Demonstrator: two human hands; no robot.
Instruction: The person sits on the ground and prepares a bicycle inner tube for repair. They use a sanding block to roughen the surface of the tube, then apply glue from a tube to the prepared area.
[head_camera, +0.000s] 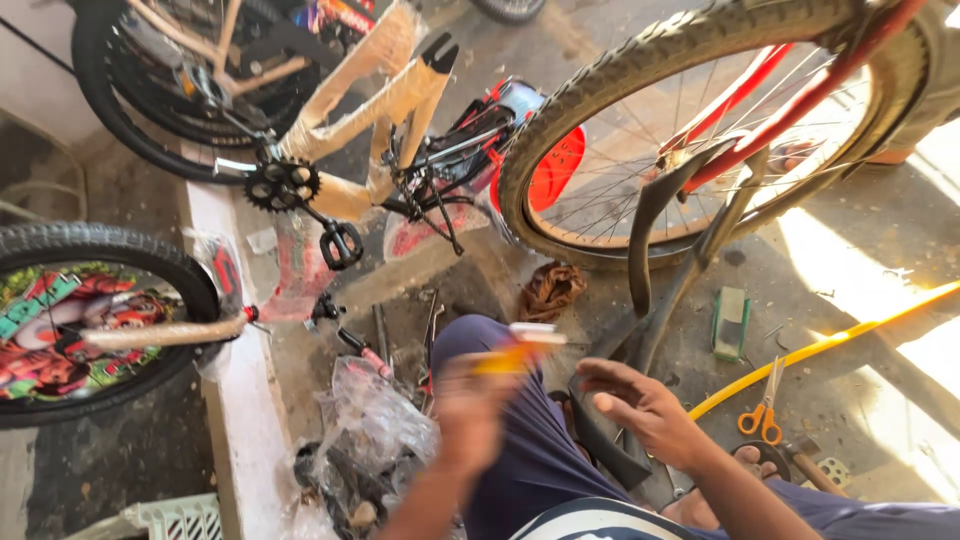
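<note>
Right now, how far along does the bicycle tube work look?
Done: the black inner tube already hangs out of the tyre on the red-framed wheel. In hand: the left hand, motion-blurred, holds a small yellow and white thing; the right hand is open beside the tube's lower end. Left: the tube is not back inside the tyre; orange-handled scissors lie unused.

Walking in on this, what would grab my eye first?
Probably the big bicycle wheel with its red frame, filling the upper right. Below it, the person's right hand rests open by a black inner tube, while the blurred left hand holds a small yellow object. Orange-handled scissors lie on the floor at right.
</note>
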